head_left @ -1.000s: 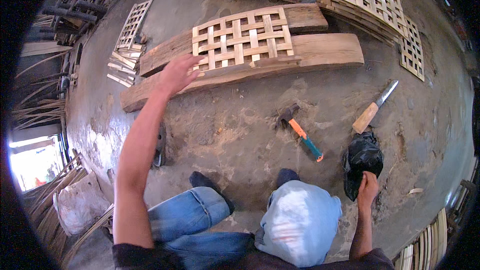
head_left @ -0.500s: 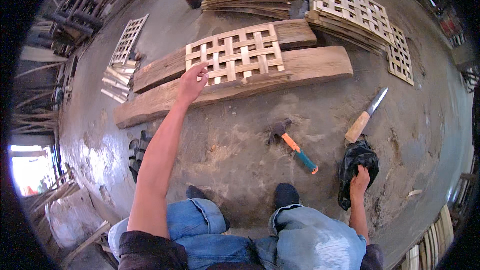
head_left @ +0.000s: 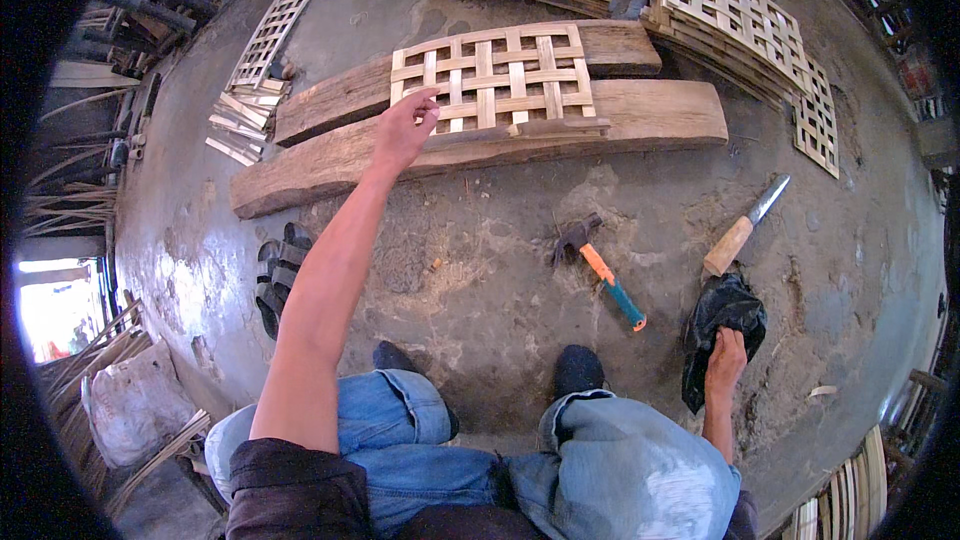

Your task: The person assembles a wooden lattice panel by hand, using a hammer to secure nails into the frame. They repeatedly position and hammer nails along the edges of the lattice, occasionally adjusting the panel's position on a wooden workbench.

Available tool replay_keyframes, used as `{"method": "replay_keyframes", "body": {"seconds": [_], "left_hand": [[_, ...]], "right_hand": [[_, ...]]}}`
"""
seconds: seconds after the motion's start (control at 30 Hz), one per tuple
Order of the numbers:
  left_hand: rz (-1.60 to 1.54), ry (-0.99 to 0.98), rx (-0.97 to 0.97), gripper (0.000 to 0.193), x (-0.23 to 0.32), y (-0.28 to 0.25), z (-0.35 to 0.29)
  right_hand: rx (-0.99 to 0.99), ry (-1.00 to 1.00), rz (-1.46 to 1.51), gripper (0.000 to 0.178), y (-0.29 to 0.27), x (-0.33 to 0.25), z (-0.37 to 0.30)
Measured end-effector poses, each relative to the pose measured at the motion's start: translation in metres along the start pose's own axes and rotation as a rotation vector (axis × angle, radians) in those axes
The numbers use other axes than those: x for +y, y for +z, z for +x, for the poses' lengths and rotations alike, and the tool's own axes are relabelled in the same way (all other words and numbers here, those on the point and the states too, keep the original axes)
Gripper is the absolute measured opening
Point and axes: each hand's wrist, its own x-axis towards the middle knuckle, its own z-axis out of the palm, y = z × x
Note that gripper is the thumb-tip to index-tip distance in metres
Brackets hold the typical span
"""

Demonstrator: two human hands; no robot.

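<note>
We find the woven panel lying across the far plank and near plank. At the panel's near-left corner, the left hand has its fingers curled narrow; whether it touches or pinches anything, we cannot tell. Nearer the body and right of the panel, the right hand reaches into a black bag; its grip is hidden. Also right of and nearer than the panel lie a hammer and a knife. We judge the step in hand as fetching from the bag; the next move calls for a firm pinch there.
</note>
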Motion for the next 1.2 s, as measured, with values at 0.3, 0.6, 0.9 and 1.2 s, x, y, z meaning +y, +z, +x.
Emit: {"method": "replay_keyframes", "body": {"seconds": [0.3,0.6,0.9,1.2], "left_hand": [[-0.046,-0.013,0.072,0.032,-0.019,-0.001,0.009],[-0.247,0.051,0.124,0.016,0.056,0.065,-0.035],[-1.373,-0.335,-0.039,0.021,0.212,0.117,-0.106],[-1.152,-0.331,0.058,0.014,0.174,0.093,-0.101]], "right_hand": [[0.101,-0.055,0.111,0.014,-0.002,-0.014,-0.001],[0.396,0.225,0.248,0.017,-0.071,-0.086,0.016],[-0.018,-0.076,0.962,0.017,-0.016,-0.286,0.154],[-0.190,-0.124,1.016,0.014,0.010,-0.316,0.150]]}}
